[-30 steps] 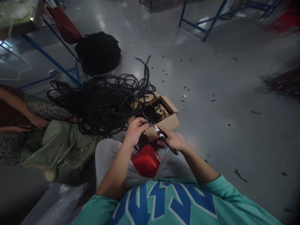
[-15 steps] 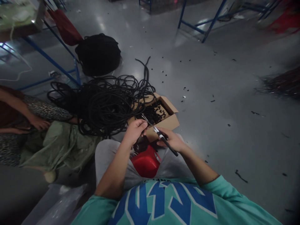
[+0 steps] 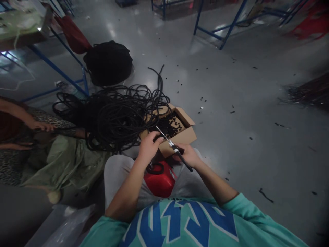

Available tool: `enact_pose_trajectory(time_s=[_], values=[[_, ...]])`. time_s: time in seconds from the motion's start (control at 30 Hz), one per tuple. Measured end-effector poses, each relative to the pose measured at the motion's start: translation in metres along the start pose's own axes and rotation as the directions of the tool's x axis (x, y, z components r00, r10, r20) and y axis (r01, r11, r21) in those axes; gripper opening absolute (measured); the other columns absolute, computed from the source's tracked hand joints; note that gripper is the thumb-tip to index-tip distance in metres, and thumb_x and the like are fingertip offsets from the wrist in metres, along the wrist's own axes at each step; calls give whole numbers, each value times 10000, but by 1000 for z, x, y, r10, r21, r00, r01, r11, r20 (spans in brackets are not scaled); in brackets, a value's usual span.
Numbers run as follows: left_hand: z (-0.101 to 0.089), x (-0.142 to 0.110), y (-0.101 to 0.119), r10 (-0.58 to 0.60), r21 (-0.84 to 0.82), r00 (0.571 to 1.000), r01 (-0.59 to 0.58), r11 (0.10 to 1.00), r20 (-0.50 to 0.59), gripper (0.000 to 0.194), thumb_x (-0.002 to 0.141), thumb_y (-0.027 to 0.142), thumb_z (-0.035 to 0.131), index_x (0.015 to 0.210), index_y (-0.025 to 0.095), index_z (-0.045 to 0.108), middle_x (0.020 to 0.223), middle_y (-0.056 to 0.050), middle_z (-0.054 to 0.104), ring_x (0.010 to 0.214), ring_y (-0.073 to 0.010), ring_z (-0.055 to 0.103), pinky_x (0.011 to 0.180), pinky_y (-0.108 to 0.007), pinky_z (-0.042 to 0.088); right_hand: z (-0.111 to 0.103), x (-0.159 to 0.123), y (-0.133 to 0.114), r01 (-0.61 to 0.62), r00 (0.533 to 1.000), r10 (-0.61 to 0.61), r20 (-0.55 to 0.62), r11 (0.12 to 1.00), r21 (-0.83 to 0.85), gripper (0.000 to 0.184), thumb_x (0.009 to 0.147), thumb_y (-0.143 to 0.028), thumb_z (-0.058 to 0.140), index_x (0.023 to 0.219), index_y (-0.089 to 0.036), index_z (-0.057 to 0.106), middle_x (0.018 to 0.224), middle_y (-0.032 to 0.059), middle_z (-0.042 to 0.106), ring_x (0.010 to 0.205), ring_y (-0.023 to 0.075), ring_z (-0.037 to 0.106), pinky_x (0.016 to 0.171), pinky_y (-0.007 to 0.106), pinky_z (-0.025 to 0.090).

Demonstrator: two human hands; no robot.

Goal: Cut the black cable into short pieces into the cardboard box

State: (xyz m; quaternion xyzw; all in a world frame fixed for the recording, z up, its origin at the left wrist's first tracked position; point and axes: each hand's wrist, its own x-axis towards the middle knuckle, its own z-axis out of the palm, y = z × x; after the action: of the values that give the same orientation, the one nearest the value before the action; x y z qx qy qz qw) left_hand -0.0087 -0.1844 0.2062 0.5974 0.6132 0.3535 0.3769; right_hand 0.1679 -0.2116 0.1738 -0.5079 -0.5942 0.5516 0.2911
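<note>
My right hand [image 3: 189,155] grips black-handled scissors [image 3: 171,145] whose blades point up-left over a cardboard box [image 3: 189,134] full of short black pieces. My left hand [image 3: 149,145] is closed on a black cord that loops down beside a red object [image 3: 160,181] between my knees. The scissor blades sit right at the left hand's fingertips. A big tangle of black cord [image 3: 120,116] lies on the floor just beyond my hands and overlaps the box's left side.
Another person sits at the left, a hand [image 3: 41,126] near a green cloth [image 3: 64,161]. A black bag [image 3: 108,62] and blue frame legs [image 3: 64,77] stand behind the cord. Black scraps dot the grey floor [image 3: 244,120]. Clear plastic [image 3: 61,226] lies bottom left.
My hands and the scissors have stayed together over the box edge. A loop of cord now hangs below my left hand. The other person's hand has shifted upward.
</note>
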Motion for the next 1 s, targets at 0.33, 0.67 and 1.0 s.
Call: enact_pose_trajectory(time_s=[0.33,0.67,1.0], values=[[-6,3,14,-11,3,980,11,1000,197,128,683,201,545,574,176,608,488,9,541,522,-125,497,564,-232,359,-9,4,-1,7,988,-20,150,996,90,609,531,-147,636,1132,-193,543,1003,30,604,885,190,541,819,323,399],[-2,17,-2,-73,-352,899,242,904,432,330,676,439,570,566,135,504,487,17,482,374,-48,381,402,-187,280,-12,7,0,19,994,-24,103,999,42,510,529,-142,604,1038,-173,603,928,14,629,851,190,552,805,315,403],[10,17,-11,30,36,997,-32,999,71,165,632,215,612,794,200,642,860,-55,652,842,-203,553,762,-305,407,-3,16,9,-52,998,45,50,989,139,476,527,-169,597,1003,-176,599,722,-18,584,674,134,514,653,263,416]])
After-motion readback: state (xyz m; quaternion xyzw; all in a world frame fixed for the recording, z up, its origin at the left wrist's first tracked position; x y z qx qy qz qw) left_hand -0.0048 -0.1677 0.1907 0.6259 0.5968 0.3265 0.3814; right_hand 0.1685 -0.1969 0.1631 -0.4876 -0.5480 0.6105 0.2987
